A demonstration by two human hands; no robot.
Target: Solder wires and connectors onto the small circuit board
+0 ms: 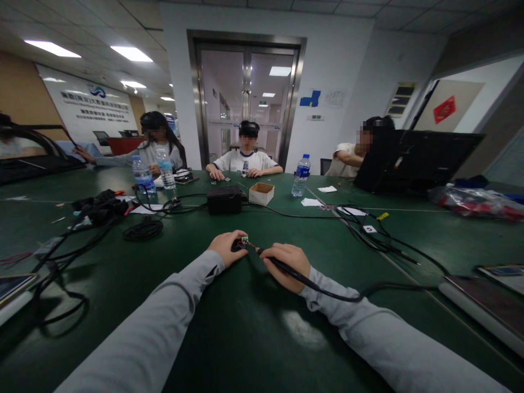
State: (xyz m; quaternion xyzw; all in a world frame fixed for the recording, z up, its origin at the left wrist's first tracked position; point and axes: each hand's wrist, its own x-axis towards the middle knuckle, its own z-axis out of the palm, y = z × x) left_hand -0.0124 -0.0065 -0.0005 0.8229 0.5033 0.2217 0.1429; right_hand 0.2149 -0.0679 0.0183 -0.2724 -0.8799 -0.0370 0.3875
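Observation:
My left hand (226,246) rests on the green table (262,327) with its fingers closed round a small circuit board (244,240) that has coloured parts on it. My right hand (286,263) is wrapped round a black pen-like soldering iron (270,260), held like a pencil. The iron's tip touches the small board. Its black cable (347,297) runs back over my right sleeve and off to the right.
Three people sit across the table. A black power unit (224,199), a small cardboard box (261,193), water bottles (301,175) and tangled black cables (143,229) lie beyond my hands. A laptop (413,161) stands at the far right, flat devices (487,303) at the near right.

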